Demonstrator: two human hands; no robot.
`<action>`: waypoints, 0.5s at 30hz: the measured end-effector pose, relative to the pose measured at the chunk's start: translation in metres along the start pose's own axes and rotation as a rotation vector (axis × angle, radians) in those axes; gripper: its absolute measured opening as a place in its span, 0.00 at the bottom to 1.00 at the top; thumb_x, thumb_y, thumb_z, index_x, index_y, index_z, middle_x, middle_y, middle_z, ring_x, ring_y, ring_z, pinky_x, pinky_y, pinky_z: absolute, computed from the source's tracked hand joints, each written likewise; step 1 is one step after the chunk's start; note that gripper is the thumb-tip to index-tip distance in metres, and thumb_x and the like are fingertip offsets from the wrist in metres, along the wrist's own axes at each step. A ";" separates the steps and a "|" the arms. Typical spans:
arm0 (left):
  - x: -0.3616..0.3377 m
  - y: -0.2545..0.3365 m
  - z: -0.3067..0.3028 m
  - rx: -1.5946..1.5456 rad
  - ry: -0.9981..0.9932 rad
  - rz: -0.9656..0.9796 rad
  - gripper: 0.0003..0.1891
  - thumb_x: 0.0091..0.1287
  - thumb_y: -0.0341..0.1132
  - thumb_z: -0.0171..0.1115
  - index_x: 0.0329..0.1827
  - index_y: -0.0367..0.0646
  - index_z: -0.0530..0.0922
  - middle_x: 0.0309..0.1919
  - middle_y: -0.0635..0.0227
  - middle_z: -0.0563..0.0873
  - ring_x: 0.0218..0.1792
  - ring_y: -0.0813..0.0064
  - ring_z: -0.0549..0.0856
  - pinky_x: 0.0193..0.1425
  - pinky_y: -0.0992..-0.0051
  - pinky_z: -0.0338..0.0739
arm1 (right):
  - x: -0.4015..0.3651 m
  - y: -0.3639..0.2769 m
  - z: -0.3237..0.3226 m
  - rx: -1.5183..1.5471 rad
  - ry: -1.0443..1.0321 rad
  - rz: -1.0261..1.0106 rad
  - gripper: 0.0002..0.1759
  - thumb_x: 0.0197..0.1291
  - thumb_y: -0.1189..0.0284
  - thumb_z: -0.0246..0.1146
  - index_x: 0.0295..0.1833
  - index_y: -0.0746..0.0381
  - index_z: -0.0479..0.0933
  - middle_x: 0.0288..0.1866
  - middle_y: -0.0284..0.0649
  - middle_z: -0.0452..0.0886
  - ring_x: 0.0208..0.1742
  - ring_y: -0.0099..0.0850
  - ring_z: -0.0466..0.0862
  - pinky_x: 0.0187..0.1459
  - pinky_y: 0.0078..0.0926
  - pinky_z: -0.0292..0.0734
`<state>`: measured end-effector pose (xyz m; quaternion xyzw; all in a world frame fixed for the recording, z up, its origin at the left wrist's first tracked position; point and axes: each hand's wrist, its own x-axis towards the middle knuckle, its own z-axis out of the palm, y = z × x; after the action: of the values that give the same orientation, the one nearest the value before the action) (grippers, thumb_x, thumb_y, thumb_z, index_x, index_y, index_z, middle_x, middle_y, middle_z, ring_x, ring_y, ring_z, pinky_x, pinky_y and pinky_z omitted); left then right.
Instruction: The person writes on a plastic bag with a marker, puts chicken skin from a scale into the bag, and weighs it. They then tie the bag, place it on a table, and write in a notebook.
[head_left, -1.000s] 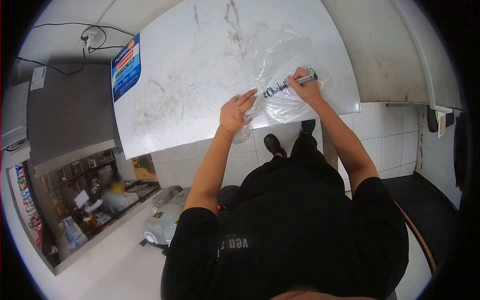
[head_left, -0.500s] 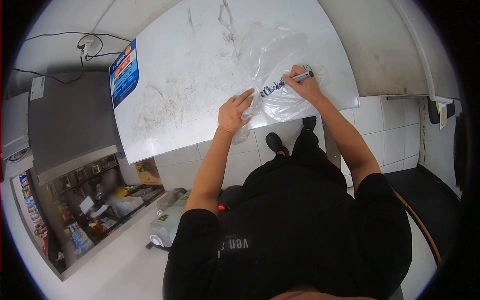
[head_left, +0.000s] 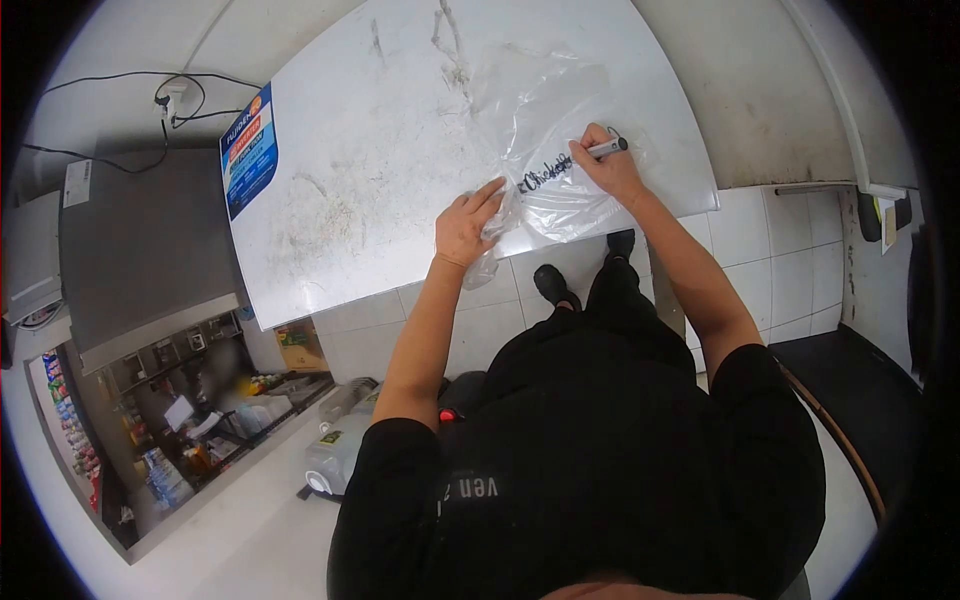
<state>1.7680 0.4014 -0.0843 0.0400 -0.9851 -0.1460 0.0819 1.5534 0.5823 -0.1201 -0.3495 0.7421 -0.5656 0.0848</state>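
A clear plastic bag (head_left: 550,100) lies flat on the scuffed white surface (head_left: 350,170), with black handwriting on it that starts like "Chicken". My right hand (head_left: 608,172) is closed round a grey marker (head_left: 607,148), its tip hidden by my fingers at the end of the writing. On the bag's left edge rests my left hand (head_left: 468,224), pressing on the gathered plastic, with its fingers apart. Part of the bag hangs over the near edge below that hand.
A blue label (head_left: 248,150) is stuck at the left of the white surface. Large clear bottles (head_left: 330,455) stand lower left, near an opening onto shelves. Black cables (head_left: 165,95) run along the wall. My shoes (head_left: 552,285) are on the tiled floor.
My right hand and the marker have shifted very slightly, and a little more of the black writing shows beside my fingers. My left hand has stayed on the bag.
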 end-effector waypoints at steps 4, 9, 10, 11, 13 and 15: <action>0.000 -0.001 0.001 0.004 0.008 -0.001 0.31 0.35 0.31 0.69 0.50 0.53 0.77 0.63 0.84 0.76 0.34 0.70 0.80 0.37 0.75 0.79 | 0.000 0.002 -0.006 0.004 -0.006 0.026 0.16 0.58 0.68 0.65 0.25 0.62 0.66 0.17 0.35 0.67 0.20 0.24 0.66 0.24 0.27 0.62; 0.001 0.000 -0.001 -0.004 -0.023 -0.011 0.32 0.34 0.31 0.70 0.51 0.53 0.77 0.64 0.84 0.75 0.36 0.70 0.80 0.38 0.74 0.79 | 0.005 -0.001 -0.018 0.112 0.059 0.134 0.16 0.59 0.66 0.65 0.26 0.62 0.67 0.17 0.33 0.68 0.21 0.20 0.67 0.24 0.24 0.63; 0.001 0.001 -0.002 -0.002 -0.024 -0.010 0.32 0.34 0.31 0.70 0.51 0.53 0.77 0.64 0.84 0.75 0.36 0.70 0.80 0.38 0.74 0.79 | 0.004 0.001 -0.019 0.113 0.060 0.134 0.16 0.59 0.66 0.65 0.26 0.62 0.67 0.17 0.33 0.68 0.21 0.20 0.67 0.24 0.24 0.63; 0.001 0.002 -0.003 0.000 -0.028 -0.012 0.30 0.35 0.31 0.70 0.49 0.53 0.77 0.64 0.85 0.74 0.35 0.70 0.79 0.36 0.74 0.79 | 0.002 0.004 -0.019 0.063 0.050 0.129 0.16 0.59 0.66 0.65 0.27 0.62 0.67 0.17 0.32 0.69 0.21 0.20 0.67 0.24 0.23 0.63; 0.002 0.001 -0.002 0.003 -0.033 -0.013 0.29 0.36 0.31 0.70 0.48 0.53 0.77 0.64 0.85 0.74 0.33 0.70 0.79 0.35 0.74 0.78 | 0.002 0.005 -0.019 0.014 0.041 0.126 0.16 0.60 0.65 0.65 0.27 0.62 0.68 0.17 0.32 0.69 0.21 0.19 0.67 0.24 0.23 0.63; 0.001 0.000 0.000 -0.006 -0.003 -0.001 0.29 0.36 0.31 0.70 0.48 0.52 0.77 0.64 0.85 0.74 0.33 0.70 0.79 0.35 0.74 0.78 | 0.002 0.005 -0.019 0.045 0.010 0.153 0.17 0.59 0.65 0.65 0.27 0.62 0.68 0.16 0.32 0.70 0.20 0.20 0.67 0.23 0.24 0.64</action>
<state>1.7667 0.4016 -0.0843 0.0399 -0.9847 -0.1493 0.0804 1.5394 0.5967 -0.1174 -0.2869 0.7542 -0.5757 0.1321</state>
